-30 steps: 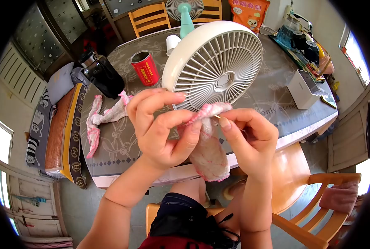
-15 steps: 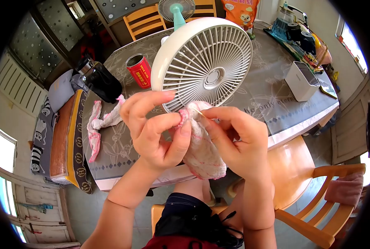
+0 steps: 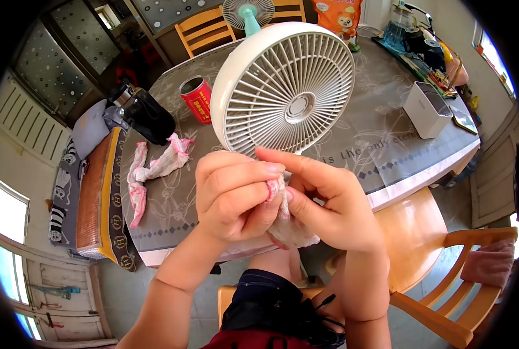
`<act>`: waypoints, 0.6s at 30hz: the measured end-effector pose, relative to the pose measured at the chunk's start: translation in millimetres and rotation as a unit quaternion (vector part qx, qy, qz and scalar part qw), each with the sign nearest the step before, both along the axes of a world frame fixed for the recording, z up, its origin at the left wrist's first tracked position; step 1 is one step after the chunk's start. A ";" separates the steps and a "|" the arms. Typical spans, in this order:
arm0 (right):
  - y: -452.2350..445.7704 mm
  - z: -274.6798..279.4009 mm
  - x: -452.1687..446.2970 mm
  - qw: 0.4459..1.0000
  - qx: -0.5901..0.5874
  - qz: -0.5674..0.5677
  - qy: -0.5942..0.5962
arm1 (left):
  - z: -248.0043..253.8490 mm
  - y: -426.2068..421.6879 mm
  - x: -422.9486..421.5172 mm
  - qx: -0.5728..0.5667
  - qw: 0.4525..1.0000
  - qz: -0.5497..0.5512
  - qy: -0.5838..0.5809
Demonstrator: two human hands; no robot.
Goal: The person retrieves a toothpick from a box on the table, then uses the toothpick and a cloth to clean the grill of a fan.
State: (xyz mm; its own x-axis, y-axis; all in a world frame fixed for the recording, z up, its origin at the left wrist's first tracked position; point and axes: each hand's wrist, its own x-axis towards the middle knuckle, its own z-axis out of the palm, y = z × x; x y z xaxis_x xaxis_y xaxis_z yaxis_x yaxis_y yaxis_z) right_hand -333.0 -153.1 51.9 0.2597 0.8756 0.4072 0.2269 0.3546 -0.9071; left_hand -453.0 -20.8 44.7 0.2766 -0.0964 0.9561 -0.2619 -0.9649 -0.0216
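Note:
A white cloth with pink edging (image 3: 294, 231) hangs bunched between my two hands over the table's near edge. My left hand (image 3: 236, 195) is closed, its thumb and fingers pinching the cloth's gathered pink rim. Close against it, my right hand (image 3: 332, 203) has thumb and forefinger at the cloth's other side, the forefinger reaching over the top. The thin pale item seen earlier at the right fingertips is hidden now. Another white and pink cloth (image 3: 165, 163) lies twisted on the table to the left. Just behind my hands stands a white fan (image 3: 288, 87).
On the grey table (image 3: 376, 134) are a red can (image 3: 196, 100), a black thermos (image 3: 146, 116), a white box (image 3: 425, 110) and a small green fan (image 3: 249, 17). An orange bag (image 3: 338, 20) stands at the back. A wooden chair (image 3: 411, 238) is at the right.
My hands have come closer together and the fingers of my left hand have curled in. The cloth is more bunched and more covered, and the thin pale item has gone out of sight.

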 end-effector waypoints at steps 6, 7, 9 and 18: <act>-3.3 -1.7 6.5 0.986 0.014 0.058 0.158 | -8.3 2.4 -2.1 -0.076 0.997 -0.007 0.006; -4.5 1.6 3.7 0.986 0.014 0.058 0.158 | -9.8 2.3 -1.1 -0.097 0.995 -0.005 -0.011; -5.2 6.2 -1.3 0.978 0.032 0.016 0.206 | -4.8 6.2 -0.4 -0.057 0.998 0.002 -0.005; 18.9 0.5 -8.7 0.973 0.113 -0.199 -0.021 | -1.3 22.2 8.8 -0.080 0.994 0.035 -0.060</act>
